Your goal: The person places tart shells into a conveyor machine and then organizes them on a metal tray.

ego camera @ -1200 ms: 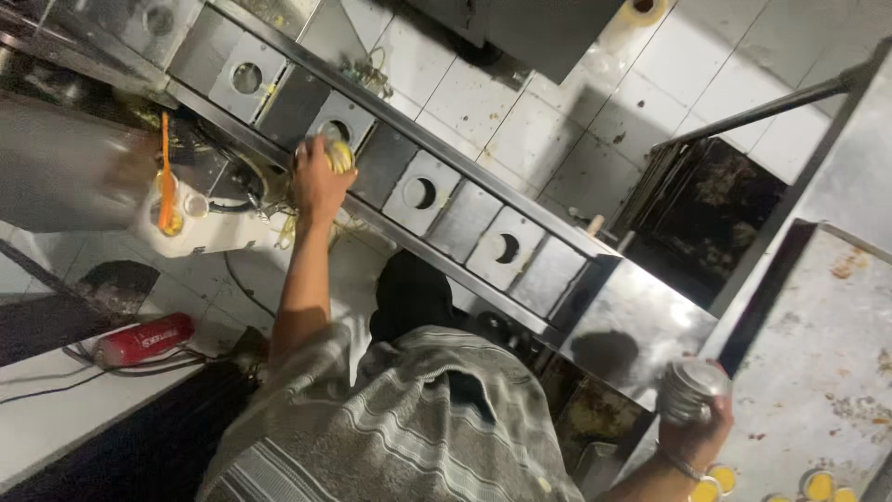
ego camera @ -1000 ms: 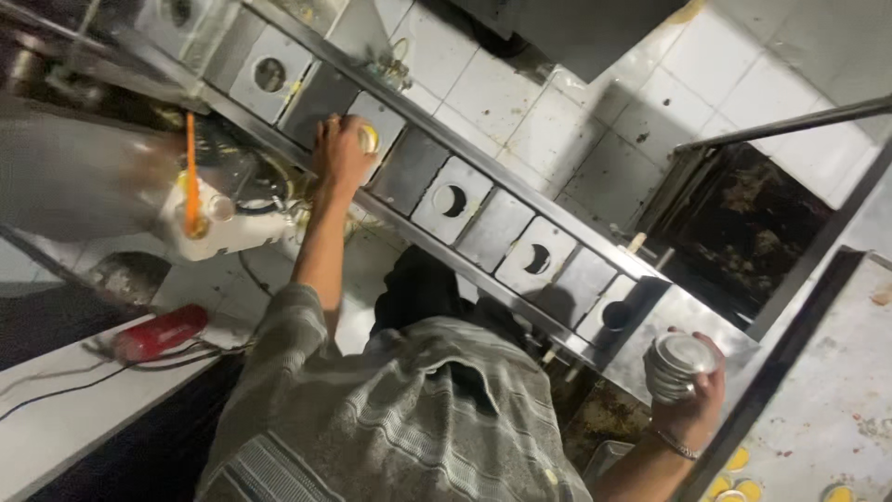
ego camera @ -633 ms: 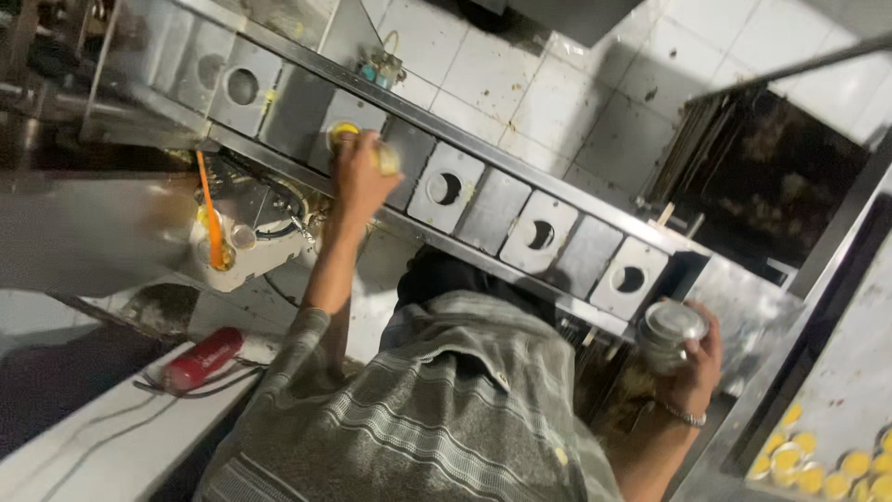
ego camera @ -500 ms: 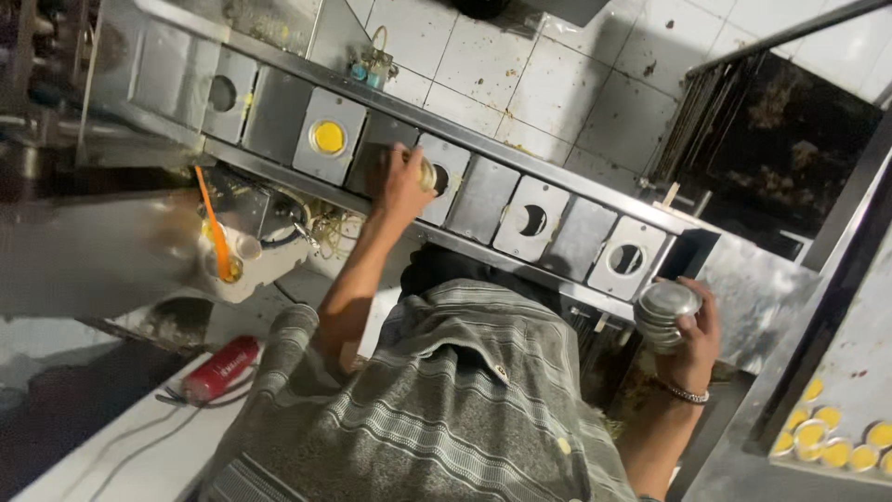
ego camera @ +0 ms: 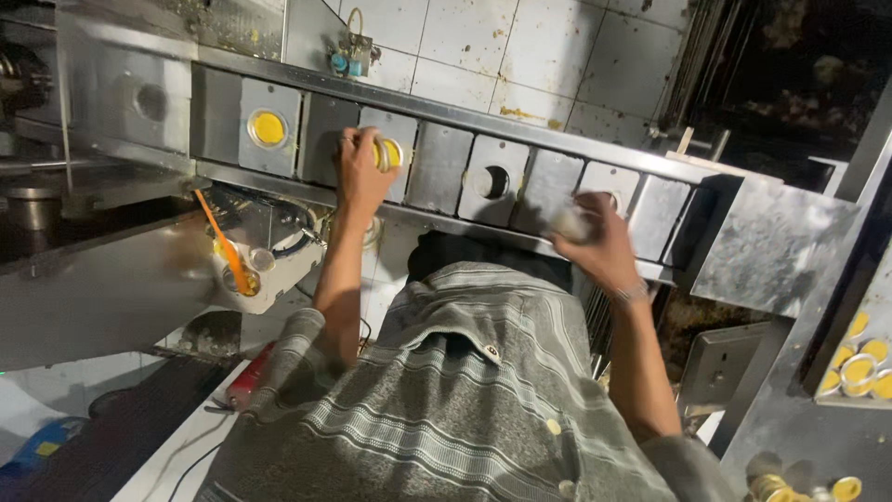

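Observation:
A row of grey metal plates (ego camera: 437, 167) with round holes runs across a machine in front of me. My left hand (ego camera: 358, 172) is raised to one plate and grips a small yellow-filled cup (ego camera: 386, 153) at its hole. Two plates to the left, another yellow cup (ego camera: 269, 128) sits in its hole. An empty hole (ego camera: 492, 181) shows between my hands. My right hand (ego camera: 599, 244) is closed around a blurred stack of metal cups (ego camera: 569, 223), right against the lower edge of the plates.
An orange stick (ego camera: 223, 244) stands in a white holder under the plates. A red object (ego camera: 253, 376) lies on the white counter at lower left. A tray of yellow cups (ego camera: 859, 367) sits at the right edge. Tiled wall behind.
My left hand left a yellow cup in one plate and moved right to another plate with a new cup. My right hand rose with the metal cup stack to the plates.

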